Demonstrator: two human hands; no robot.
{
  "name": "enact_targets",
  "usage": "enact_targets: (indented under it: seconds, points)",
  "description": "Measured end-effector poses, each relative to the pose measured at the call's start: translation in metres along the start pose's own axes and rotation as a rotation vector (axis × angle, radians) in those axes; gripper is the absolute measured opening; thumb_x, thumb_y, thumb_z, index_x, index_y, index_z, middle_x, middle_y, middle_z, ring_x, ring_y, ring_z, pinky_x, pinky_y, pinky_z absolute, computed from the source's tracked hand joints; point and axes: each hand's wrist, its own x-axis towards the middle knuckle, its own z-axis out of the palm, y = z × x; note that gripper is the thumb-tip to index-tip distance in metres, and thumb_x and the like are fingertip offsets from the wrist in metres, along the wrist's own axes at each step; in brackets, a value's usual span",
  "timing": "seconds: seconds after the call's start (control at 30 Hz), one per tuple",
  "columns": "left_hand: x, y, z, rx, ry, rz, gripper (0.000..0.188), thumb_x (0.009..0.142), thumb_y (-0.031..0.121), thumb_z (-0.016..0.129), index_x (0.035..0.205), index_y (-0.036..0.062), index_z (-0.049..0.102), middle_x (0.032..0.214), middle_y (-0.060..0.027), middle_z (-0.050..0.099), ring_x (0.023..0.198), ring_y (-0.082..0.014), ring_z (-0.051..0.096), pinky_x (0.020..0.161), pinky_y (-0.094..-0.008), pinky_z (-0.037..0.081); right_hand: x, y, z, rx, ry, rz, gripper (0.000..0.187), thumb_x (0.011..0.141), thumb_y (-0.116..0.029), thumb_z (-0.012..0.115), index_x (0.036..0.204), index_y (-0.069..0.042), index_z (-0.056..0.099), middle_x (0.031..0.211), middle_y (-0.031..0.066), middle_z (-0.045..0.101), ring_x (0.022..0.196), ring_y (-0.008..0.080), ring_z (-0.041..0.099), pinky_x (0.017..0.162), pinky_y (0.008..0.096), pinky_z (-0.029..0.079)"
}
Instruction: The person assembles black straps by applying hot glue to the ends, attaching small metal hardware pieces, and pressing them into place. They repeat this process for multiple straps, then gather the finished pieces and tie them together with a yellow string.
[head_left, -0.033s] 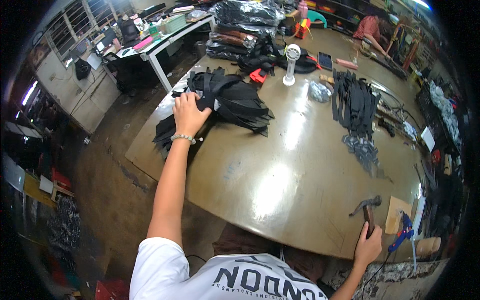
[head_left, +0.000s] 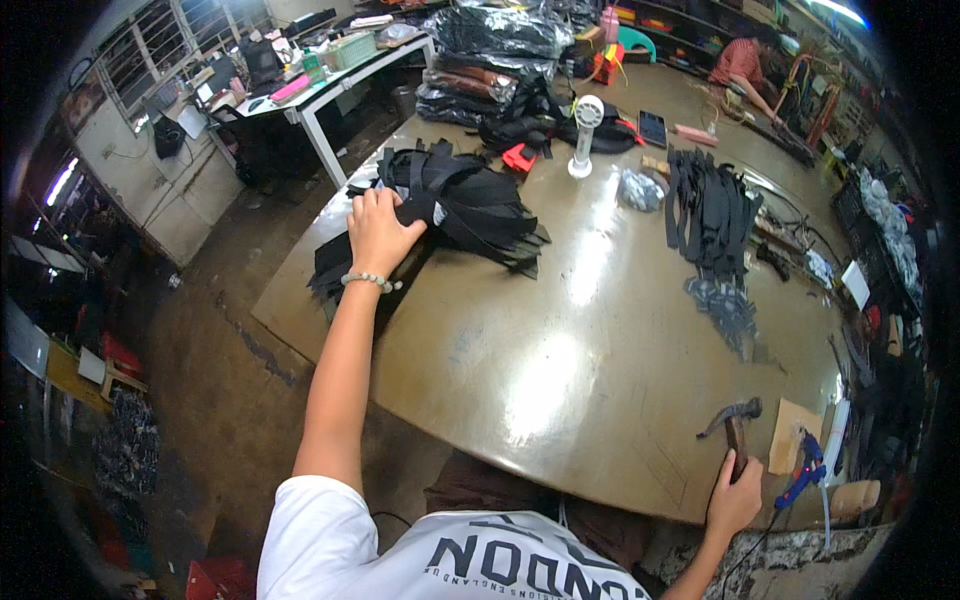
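Note:
My left hand (head_left: 378, 230) is closed over the near left side of a thick bundle of black webbing straps (head_left: 475, 215). The bundle lies at the far left of the table, its loose cut ends fanning out to both sides. At the near right edge, my right hand (head_left: 735, 497) grips the wooden handle of a claw hammer (head_left: 738, 430). The hammer's dark metal head points away from me, over the tabletop. Farther back on the right lies a second group of black straps (head_left: 708, 205), with grey pieces (head_left: 722, 305) at its near end.
A white handheld fan (head_left: 583, 140) stands toward the back, near a phone (head_left: 652, 128) and a clear plastic bundle (head_left: 640, 190). Plastic-wrapped stacks (head_left: 490, 60) sit at the back left. A blue glue gun (head_left: 803, 475) lies beside the hammer. Another person (head_left: 740, 70) works at the far right.

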Motion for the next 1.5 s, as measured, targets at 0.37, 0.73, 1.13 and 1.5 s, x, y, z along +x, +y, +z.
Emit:
enact_targets:
  seconds: [0.37,0.73,1.13,1.5]
  points:
    - [0.112,0.022,-0.079,-0.462,-0.387,0.177,0.043,0.081,0.028,0.071,0.107,-0.0007,0.053,0.081,-0.0164,0.066,0.069,-0.0208,0.067,0.064,-0.0343,0.052,0.001,-0.002,0.000,-0.014,0.027,-0.001,0.031,0.094,-0.034,0.061,0.098,-0.003,0.059,0.087,0.0143,0.062,0.076,0.0361,0.063,0.063,0.0439,0.049]
    - [0.063,-0.034,-0.015,-0.148,-0.155,-0.164,0.055,0.096,0.039,0.051,0.128,-0.0041,0.037,0.112,-0.0359,0.060,0.104,-0.0496,0.059,0.090,-0.0542,0.047,0.002,0.004,-0.002,-0.034,-0.090,0.020,0.038,0.095,-0.036,0.060,0.108,-0.001,0.059,0.101,0.0177,0.061,0.089,0.0366,0.063,0.072,0.0444,0.050]
    - [0.043,-0.064,0.005,-0.336,-0.273,-0.131,0.093,0.080,0.045,0.067,0.147,-0.0046,0.027,0.137,-0.0314,0.036,0.132,-0.0457,0.032,0.113,-0.0454,0.028,0.110,-0.229,-0.075,0.646,-0.022,-0.746,0.066,0.073,-0.012,0.079,0.133,-0.006,0.053,0.136,0.0165,0.047,0.128,0.0339,0.044,0.107,0.0423,0.035]
    - [0.019,-0.035,0.014,-0.085,-0.215,-0.113,0.114,0.064,0.036,0.088,0.147,-0.0075,0.022,0.135,-0.0247,0.047,0.127,-0.0414,0.040,0.108,-0.0465,0.035,0.156,-0.536,0.028,0.462,-0.134,-1.235,0.132,0.055,-0.049,0.088,0.156,-0.025,0.007,0.152,0.0269,0.029,0.135,0.0423,0.038,0.107,0.0600,0.032]
